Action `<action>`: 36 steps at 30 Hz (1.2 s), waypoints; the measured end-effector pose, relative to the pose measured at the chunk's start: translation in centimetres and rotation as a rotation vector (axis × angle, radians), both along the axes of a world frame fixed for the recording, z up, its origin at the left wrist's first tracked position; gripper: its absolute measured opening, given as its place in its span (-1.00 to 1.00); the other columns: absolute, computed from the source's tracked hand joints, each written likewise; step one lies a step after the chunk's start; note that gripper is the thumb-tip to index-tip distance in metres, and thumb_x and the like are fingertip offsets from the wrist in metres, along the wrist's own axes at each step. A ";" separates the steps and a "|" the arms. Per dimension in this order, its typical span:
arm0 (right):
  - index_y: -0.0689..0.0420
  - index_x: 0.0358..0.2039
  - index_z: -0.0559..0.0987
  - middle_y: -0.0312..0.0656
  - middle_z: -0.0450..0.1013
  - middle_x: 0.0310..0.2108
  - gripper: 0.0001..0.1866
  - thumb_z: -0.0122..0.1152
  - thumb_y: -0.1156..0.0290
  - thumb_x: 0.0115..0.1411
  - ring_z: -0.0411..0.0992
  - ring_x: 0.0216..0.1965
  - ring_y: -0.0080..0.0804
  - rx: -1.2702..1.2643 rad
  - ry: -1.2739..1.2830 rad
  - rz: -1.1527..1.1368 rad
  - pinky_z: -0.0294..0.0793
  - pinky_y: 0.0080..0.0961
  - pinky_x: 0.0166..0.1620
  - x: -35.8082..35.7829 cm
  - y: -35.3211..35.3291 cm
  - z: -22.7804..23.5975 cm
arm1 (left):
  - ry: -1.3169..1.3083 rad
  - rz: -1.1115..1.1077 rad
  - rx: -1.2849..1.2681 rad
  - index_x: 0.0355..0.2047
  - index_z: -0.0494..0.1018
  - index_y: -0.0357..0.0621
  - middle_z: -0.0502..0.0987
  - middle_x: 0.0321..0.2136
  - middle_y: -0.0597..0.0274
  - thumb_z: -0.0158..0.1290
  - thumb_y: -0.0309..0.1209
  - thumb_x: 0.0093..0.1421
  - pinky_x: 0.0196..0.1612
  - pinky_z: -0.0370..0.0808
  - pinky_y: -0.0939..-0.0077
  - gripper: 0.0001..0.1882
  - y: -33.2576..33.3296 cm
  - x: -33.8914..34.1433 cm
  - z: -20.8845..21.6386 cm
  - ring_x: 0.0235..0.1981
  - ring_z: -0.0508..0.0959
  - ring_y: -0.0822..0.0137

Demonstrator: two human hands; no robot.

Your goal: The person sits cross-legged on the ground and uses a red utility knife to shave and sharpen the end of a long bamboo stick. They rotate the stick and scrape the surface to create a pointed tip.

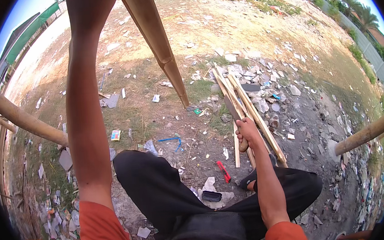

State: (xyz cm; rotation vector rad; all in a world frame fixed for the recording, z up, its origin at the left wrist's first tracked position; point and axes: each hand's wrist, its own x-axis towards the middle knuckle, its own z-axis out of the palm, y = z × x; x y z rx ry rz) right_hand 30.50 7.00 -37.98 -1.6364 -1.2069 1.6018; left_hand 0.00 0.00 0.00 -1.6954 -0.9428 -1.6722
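With right hand (248,132), gripping a knife (232,108) right of frame centre; with left hand (92,0), cropped at top edge, not showing whether grasping the upper-centre bamboo pole (158,41); possibly risking a cut leg (149,179) if letting the knife glance off

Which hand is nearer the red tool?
Right. The right hand is above-right of the red tool in the picture; the left hand, farther, is at the top edge.

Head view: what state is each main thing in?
Knife: unsheathed, held in the right hand
Bamboo piece: on end, base at the ground
Left hand: mostly out of frame
Pale strips: lying loosely bunched
Red tool: lying down
Blue strip: bent
Black case: lying; open or shut unclear
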 end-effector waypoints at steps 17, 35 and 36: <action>0.15 -0.12 0.41 -0.28 0.34 -0.73 -0.72 -0.15 0.24 0.33 0.17 -0.86 -0.71 1.322 0.168 -0.022 0.05 -0.73 -0.82 -4.6 -11.7 37.2 | 0.159 0.079 -0.590 -0.27 0.54 -0.21 0.58 -0.55 0.21 0.19 -0.24 0.06 -0.54 0.50 0.62 -0.68 1.7 5.2 4.8 -0.66 0.56 0.46; 0.32 -0.36 0.40 0.03 0.34 -0.80 -0.81 -0.15 0.46 0.27 0.42 -0.73 -0.08 1.556 -0.265 -0.051 0.33 -0.27 -0.69 -7.8 -11.4 37.7 | 0.186 0.060 -0.508 -0.31 0.55 -0.27 0.59 -0.53 0.09 0.17 -0.27 0.06 -0.48 0.52 0.51 -0.70 -0.7 6.6 3.4 -0.55 0.60 0.36; 0.32 -0.37 0.39 0.04 0.34 -0.80 -0.81 -0.15 0.45 0.27 0.43 -0.72 -0.07 1.530 -0.269 -0.049 0.32 -0.26 -0.68 -7.7 -11.8 37.9 | 0.177 0.057 -0.518 -0.31 0.55 -0.27 0.59 -0.53 0.09 0.17 -0.27 0.06 -0.46 0.52 0.49 -0.70 -1.0 6.8 3.4 -0.54 0.61 0.34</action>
